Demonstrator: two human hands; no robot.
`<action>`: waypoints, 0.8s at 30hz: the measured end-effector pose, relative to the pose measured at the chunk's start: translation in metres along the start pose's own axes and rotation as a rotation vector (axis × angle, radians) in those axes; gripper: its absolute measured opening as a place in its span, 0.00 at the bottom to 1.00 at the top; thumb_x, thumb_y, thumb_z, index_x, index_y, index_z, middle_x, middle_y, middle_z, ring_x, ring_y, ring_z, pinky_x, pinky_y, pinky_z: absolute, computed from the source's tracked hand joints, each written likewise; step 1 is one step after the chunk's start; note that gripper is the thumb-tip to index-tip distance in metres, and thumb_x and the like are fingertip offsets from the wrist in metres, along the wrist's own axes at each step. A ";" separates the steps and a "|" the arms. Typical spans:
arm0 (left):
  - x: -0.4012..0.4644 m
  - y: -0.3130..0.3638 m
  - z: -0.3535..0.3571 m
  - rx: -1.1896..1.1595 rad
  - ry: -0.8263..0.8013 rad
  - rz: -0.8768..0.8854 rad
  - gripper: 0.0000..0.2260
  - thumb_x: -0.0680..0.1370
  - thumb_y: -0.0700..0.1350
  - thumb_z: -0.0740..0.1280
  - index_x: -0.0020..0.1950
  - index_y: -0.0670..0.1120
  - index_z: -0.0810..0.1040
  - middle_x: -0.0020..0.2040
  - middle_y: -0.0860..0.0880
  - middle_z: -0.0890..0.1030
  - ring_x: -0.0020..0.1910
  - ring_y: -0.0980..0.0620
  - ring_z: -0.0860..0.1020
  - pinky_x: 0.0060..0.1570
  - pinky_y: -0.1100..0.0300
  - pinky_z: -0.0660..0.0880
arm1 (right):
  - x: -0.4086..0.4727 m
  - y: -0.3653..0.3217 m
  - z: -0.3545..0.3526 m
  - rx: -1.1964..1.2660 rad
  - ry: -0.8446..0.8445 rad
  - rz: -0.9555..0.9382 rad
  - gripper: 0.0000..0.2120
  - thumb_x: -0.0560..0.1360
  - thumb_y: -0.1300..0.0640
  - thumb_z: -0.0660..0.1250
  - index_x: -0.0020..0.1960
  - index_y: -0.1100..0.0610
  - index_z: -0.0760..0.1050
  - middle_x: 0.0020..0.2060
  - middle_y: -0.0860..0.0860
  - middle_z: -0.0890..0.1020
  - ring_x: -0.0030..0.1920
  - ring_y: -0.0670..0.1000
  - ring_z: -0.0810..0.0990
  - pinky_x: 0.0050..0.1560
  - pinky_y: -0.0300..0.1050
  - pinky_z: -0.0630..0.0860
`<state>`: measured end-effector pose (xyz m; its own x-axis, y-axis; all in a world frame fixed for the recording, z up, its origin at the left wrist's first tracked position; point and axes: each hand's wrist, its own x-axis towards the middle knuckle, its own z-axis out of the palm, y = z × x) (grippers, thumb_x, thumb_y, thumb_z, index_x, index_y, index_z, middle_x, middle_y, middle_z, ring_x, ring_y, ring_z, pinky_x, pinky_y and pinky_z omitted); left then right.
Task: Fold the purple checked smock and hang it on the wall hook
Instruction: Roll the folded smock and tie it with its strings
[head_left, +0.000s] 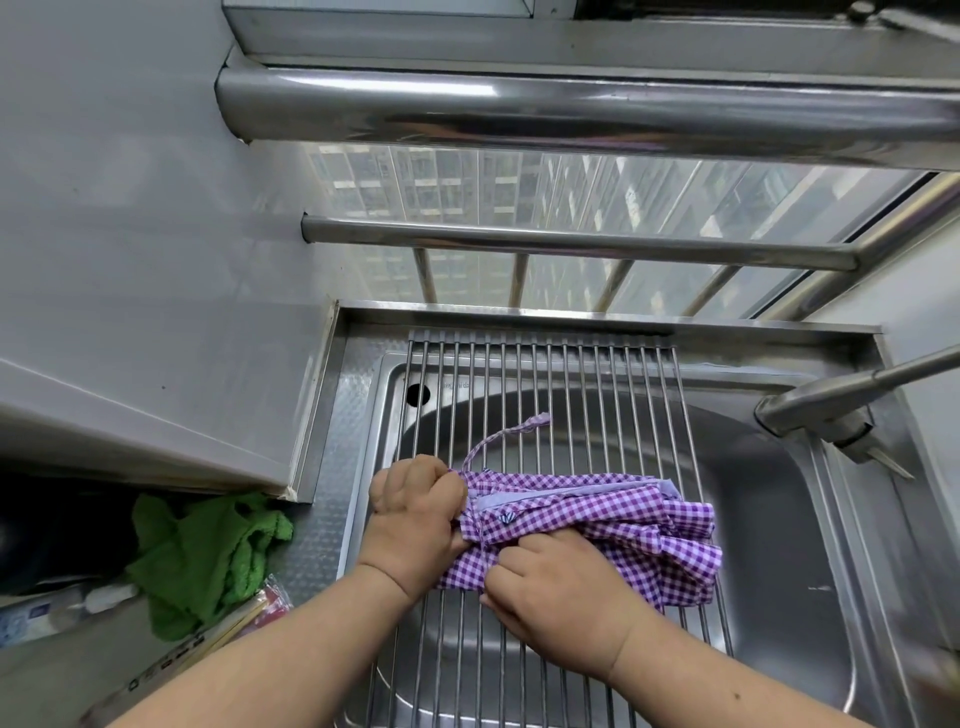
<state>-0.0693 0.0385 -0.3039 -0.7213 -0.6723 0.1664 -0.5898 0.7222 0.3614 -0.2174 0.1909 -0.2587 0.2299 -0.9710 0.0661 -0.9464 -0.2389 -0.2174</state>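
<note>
I see the sink with a rack laid across it; the smock lies bunched on that rack; my left hand grips its left end, fingers curled; my right hand pinches its near edge; a green cloth sits left of the sink.

A thin woven checked cloth smock is laid on a glossy metal rod rack over a brushed steel sink.

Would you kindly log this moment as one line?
smock: bundled on rack | left hand: grips smock | right hand: grips smock
</note>
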 end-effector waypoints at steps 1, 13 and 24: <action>0.001 0.000 0.000 0.007 0.009 0.017 0.16 0.69 0.61 0.68 0.36 0.51 0.68 0.44 0.55 0.65 0.42 0.52 0.61 0.44 0.56 0.56 | 0.000 0.000 -0.001 0.005 -0.003 -0.003 0.12 0.81 0.45 0.65 0.40 0.47 0.76 0.35 0.43 0.79 0.35 0.48 0.77 0.37 0.46 0.76; 0.033 -0.002 -0.025 0.076 -0.368 -0.017 0.10 0.79 0.62 0.55 0.49 0.57 0.66 0.49 0.55 0.69 0.50 0.52 0.67 0.56 0.53 0.63 | 0.028 0.004 -0.025 -0.003 -0.110 0.389 0.08 0.74 0.50 0.71 0.42 0.49 0.72 0.34 0.46 0.75 0.34 0.50 0.69 0.36 0.48 0.68; 0.058 0.013 -0.030 0.019 -0.516 -0.152 0.07 0.80 0.53 0.58 0.43 0.55 0.68 0.45 0.56 0.70 0.51 0.50 0.69 0.59 0.48 0.64 | 0.059 -0.029 -0.030 -0.536 -0.762 0.154 0.18 0.86 0.48 0.53 0.61 0.61 0.71 0.43 0.55 0.68 0.44 0.53 0.67 0.45 0.51 0.65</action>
<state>-0.1076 0.0039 -0.2622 -0.7091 -0.6060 -0.3603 -0.7045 0.6289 0.3287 -0.1834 0.1408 -0.2194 0.0007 -0.7836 -0.6213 -0.9134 -0.2534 0.3186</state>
